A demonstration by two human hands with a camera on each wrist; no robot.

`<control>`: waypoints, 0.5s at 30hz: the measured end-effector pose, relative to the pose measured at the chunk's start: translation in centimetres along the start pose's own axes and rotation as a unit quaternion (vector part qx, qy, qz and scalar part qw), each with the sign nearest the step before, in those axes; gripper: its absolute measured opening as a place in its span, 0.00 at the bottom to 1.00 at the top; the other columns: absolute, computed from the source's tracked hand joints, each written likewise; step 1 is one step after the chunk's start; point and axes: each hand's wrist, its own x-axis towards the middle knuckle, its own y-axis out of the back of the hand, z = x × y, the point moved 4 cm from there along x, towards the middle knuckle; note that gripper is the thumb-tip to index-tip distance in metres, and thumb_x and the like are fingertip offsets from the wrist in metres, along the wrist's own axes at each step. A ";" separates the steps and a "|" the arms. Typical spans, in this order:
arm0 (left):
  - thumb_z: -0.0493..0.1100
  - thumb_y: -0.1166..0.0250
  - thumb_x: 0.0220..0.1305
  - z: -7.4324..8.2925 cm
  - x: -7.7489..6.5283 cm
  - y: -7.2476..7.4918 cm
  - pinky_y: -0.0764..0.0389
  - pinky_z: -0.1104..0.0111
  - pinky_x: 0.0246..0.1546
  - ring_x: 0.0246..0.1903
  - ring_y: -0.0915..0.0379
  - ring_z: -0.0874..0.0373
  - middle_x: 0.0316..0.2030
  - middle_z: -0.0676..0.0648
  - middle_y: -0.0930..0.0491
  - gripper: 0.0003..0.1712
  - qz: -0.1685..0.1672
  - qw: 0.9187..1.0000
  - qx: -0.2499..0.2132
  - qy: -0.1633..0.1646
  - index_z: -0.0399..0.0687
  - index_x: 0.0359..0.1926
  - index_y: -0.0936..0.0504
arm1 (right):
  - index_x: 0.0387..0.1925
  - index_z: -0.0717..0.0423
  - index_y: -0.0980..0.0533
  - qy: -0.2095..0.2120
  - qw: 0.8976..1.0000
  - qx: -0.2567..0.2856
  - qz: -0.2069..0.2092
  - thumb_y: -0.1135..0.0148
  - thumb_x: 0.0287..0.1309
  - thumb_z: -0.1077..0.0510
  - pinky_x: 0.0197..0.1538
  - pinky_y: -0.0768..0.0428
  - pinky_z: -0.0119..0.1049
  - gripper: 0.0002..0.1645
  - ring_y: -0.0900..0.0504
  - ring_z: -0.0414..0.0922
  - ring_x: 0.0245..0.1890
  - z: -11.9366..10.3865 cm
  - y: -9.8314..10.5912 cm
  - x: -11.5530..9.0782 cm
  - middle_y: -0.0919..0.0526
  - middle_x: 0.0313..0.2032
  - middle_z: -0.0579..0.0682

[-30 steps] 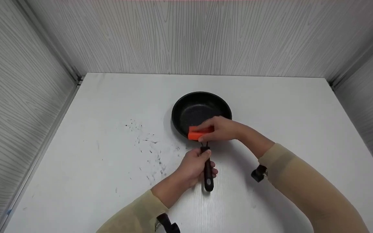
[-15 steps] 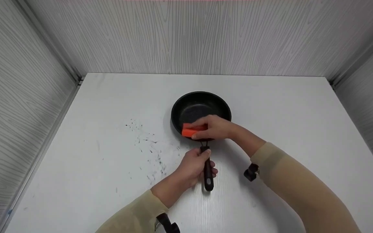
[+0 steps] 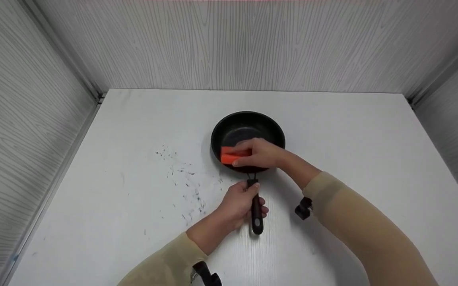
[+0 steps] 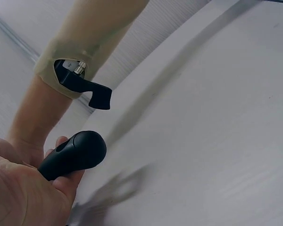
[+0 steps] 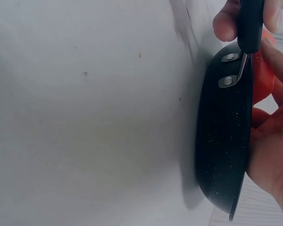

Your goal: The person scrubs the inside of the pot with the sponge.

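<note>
A black frying pan [image 3: 247,123] sits mid-table in the head view, its dark handle [image 3: 257,216] pointing toward the person. My left hand [image 3: 237,204] grips that handle near the pan, thumb lying on top. The handle's rounded end [image 4: 87,149] sticks out past the palm in the left wrist view. My right hand [image 3: 259,154] pinches an orange sponge [image 3: 229,155] between thumb and fingers, down inside the near left part of the pan. In the right wrist view the pan's speckled outer wall [image 5: 224,136] hides part of the sponge [image 5: 263,77].
Dark smudges and specks [image 3: 191,190] mark the white table [image 3: 352,139] left of the pan. Grey wood-grain panels [image 3: 233,43] stand at the back and on both sides. A black camera mount [image 3: 303,208] hangs from the right sleeve, another [image 3: 207,274] from the left.
My right hand has slid the sponge leftward and a little away from the person, from the rim near the handle farther into the pan. The left hand keeps its grip on the handle.
</note>
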 end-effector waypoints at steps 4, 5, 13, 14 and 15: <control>0.42 0.46 0.84 0.0 0.0 -0.1 0.08 0.55 0.37 0.27 0.16 0.51 0.31 0.39 0.22 0.20 -0.007 1.000 -0.004 -0.006 0.30 0.64 0.31 | 0.67 0.37 0.19 0.000 1.000 -0.002 0.011 0.26 0.66 0.40 0.72 0.27 0.48 0.30 0.27 0.49 0.70 0.1 0.0 0.5 0.24 0.71 0.53; 0.42 0.46 0.84 0.0 0.0 -0.1 0.08 0.55 0.37 0.27 0.16 0.51 0.31 0.39 0.22 0.20 -0.007 1.000 -0.004 -0.007 0.30 0.64 0.31 | 0.68 0.37 0.19 0.001 1.000 -0.004 0.012 0.26 0.66 0.40 0.72 0.27 0.48 0.30 0.27 0.49 0.70 0.1 0.0 0.7 0.24 0.71 0.53; 0.42 0.45 0.84 0.0 0.0 -0.1 0.08 0.55 0.36 0.27 0.16 0.50 0.31 0.39 0.22 0.21 -0.001 1.000 -0.005 -0.010 0.32 0.66 0.31 | 0.68 0.39 0.20 0.014 0.999 -0.021 0.020 0.27 0.67 0.41 0.71 0.26 0.47 0.31 0.26 0.50 0.69 -0.3 0.1 1.6 0.24 0.71 0.56; 0.42 0.45 0.84 0.0 0.0 -0.1 0.08 0.55 0.36 0.27 0.16 0.51 0.31 0.39 0.21 0.21 0.000 1.000 -0.006 -0.010 0.32 0.66 0.31 | 0.68 0.39 0.20 0.014 0.999 -0.024 0.020 0.27 0.67 0.41 0.70 0.26 0.47 0.31 0.26 0.50 0.69 -0.3 0.1 1.7 0.24 0.71 0.56; 0.42 0.45 0.84 0.0 0.0 -0.1 0.08 0.55 0.36 0.27 0.16 0.51 0.31 0.39 0.21 0.21 0.001 1.000 -0.006 -0.010 0.32 0.66 0.31 | 0.68 0.39 0.20 0.014 0.999 -0.026 0.020 0.27 0.67 0.41 0.70 0.26 0.47 0.31 0.25 0.50 0.68 -0.3 0.1 1.7 0.24 0.70 0.56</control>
